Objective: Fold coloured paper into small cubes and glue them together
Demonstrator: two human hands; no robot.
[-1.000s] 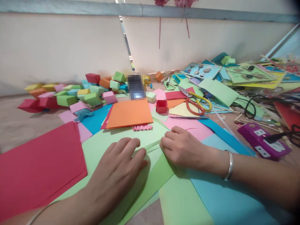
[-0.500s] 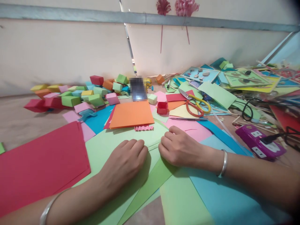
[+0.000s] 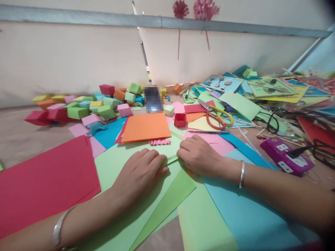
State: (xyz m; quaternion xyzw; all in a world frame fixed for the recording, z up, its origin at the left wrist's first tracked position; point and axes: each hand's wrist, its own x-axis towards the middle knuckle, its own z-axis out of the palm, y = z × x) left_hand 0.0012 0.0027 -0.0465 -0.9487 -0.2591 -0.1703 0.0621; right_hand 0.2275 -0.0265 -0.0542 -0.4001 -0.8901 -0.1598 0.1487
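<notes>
A narrow folded strip of light green paper (image 3: 172, 160) runs between my two hands, just above a large light green sheet (image 3: 110, 164). My left hand (image 3: 142, 169) is closed on the strip's left end, the thumb below and the fingers over it. The strip's right end is pinched in my right hand (image 3: 197, 155), whose curled fingers hide most of it. Below the hands lies a darker green triangular flap of paper (image 3: 167, 205). Beyond them sit a stack of orange paper (image 3: 146, 127) and a pink crimped strip (image 3: 159, 142).
Red sheets (image 3: 47, 181) lie at left, and blue paper (image 3: 251, 209) at right. Folded paper boxes (image 3: 78, 112) are heaped behind. A small red box (image 3: 180, 120), scissors (image 3: 216, 116) and a purple power strip (image 3: 286, 157) with a plugged-in black cable stand to the right.
My left thumb now shows below the strip, and the left fingers are straighter. My right hand has lifted slightly off the green flap, uncovering more of it. The view has shifted a little.
</notes>
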